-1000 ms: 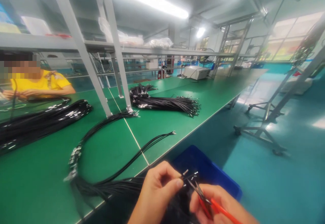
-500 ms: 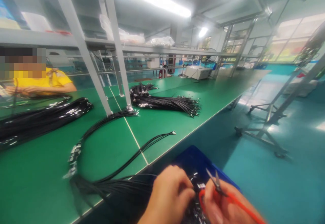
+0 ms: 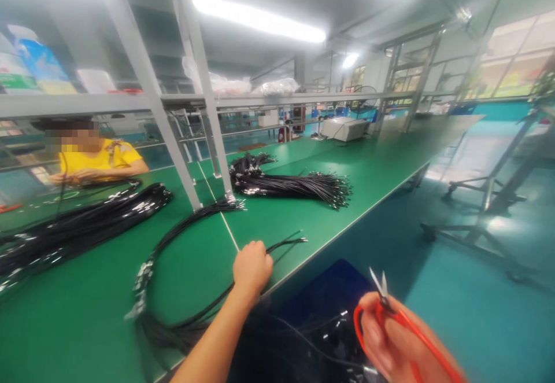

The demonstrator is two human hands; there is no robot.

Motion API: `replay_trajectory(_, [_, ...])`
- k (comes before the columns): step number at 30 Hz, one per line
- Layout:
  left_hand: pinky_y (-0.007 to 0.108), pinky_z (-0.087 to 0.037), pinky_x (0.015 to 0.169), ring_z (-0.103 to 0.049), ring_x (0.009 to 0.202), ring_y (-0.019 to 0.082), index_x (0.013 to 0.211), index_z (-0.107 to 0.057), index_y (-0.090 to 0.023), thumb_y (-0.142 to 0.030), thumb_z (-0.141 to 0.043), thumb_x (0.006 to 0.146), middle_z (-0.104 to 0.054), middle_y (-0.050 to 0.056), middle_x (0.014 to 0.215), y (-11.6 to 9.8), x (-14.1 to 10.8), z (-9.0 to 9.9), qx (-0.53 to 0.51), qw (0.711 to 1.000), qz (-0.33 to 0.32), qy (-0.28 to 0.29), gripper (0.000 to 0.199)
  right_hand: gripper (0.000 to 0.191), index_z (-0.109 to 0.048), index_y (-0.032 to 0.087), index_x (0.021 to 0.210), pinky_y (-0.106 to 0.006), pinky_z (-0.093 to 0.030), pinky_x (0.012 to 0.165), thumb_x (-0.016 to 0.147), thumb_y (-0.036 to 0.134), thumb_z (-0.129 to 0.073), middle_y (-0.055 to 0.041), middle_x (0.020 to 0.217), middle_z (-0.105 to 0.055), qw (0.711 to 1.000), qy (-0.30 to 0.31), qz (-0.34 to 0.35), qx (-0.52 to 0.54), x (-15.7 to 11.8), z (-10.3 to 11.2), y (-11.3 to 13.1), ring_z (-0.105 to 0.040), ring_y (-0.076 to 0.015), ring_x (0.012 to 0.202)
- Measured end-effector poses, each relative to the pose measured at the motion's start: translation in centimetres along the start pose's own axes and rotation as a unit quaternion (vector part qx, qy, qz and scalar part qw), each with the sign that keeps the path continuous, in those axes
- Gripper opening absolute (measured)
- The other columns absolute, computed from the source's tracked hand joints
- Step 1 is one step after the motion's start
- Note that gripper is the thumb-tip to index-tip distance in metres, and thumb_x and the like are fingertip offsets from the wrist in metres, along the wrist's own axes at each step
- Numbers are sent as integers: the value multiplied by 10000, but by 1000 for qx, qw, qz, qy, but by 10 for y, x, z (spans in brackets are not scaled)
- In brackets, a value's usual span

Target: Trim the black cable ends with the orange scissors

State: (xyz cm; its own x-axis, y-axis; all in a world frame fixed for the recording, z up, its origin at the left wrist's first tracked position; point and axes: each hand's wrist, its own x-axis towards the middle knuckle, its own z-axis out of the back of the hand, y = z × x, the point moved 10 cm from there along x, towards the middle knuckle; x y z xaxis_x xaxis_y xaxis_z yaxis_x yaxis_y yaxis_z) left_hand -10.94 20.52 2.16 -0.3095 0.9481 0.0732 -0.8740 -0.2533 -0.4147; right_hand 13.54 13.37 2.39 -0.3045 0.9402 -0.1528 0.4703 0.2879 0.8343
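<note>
My left hand [image 3: 252, 266] is closed over a thin group of black cables [image 3: 286, 245] near the front edge of the green table [image 3: 197, 282]. The cable tips stick out past it to the right; its fingertips are hidden from me. In my right hand [image 3: 390, 337] is a pair of scissors [image 3: 382, 291] with red handles, blades pointing up and slightly parted. Below the hands, a dark blue bin [image 3: 342, 276] holds black cables with small silvery ends. A curved bundle of black cables [image 3: 162, 238] with pale tags lies to the left.
A thick stack of black cables [image 3: 299, 186] rests beyond the shelf post [image 3: 217, 146], and another large bundle [image 3: 87, 227] lies at left. A person in yellow [image 3: 104, 157] sits across the table. A wheeled metal stand [image 3: 481, 232] is on the floor at right.
My left hand has moved from beside the scissors, over the bin, up and left onto the table's cable group. The right hand still holds the scissors, slightly farther right. The view has tilted up.
</note>
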Motion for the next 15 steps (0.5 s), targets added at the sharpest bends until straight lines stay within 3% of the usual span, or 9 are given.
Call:
replay_trajectory(3, [284, -461, 655, -608, 693, 163, 905, -580, -187, -120, -458, 861, -631, 0, 731, -29, -15, 11, -74, 996, -42, 18, 146, 247, -661, 231, 861, -264, -356, 468, 679, 366, -759, 28, 555, -503, 996, -81, 32, 8, 0, 16, 0, -431, -132, 498])
replay_trajectory(6, [223, -418, 605, -579, 657, 140, 933, -559, -229, -173, -517, 820, -620, -39, 716, -78, -47, 14, -152, 977, -135, 68, 132, 235, -621, 216, 916, -255, -373, 491, 726, 311, -722, 36, 541, -517, 991, -121, 53, 7, -3, 20, -3, -451, -139, 523])
replay_trajectory(9, [230, -378, 598, -538, 650, 149, 792, -599, -223, -171, -559, 795, -587, -20, 715, -118, -85, 19, -237, 939, -231, 97, 66, 235, -601, 200, 903, -245, -385, 511, 725, 300, -718, 44, 560, -526, 988, -135, 74, 18, -6, 15, -2, -459, -133, 542])
replay_trajectory(11, [232, -357, 574, -516, 631, 147, 728, -620, -212, -159, -572, 789, -566, -5, 718, -125, -101, 20, -285, 922, -242, 100, 94, 242, -598, 201, 891, -237, -386, 511, 711, 296, -730, 50, 575, -532, 984, -155, 79, 23, -9, 14, -4, -458, -123, 534])
replay_trajectory(15, [232, -352, 563, -496, 615, 146, 675, -624, -190, -236, -601, 794, -553, 0, 672, -109, -108, 9, -401, 890, -175, 125, 129, 302, -614, 211, 867, -243, -408, 533, 622, 253, -786, 33, 659, -605, 978, -182, 100, 31, -13, 10, -7, -507, -123, 546])
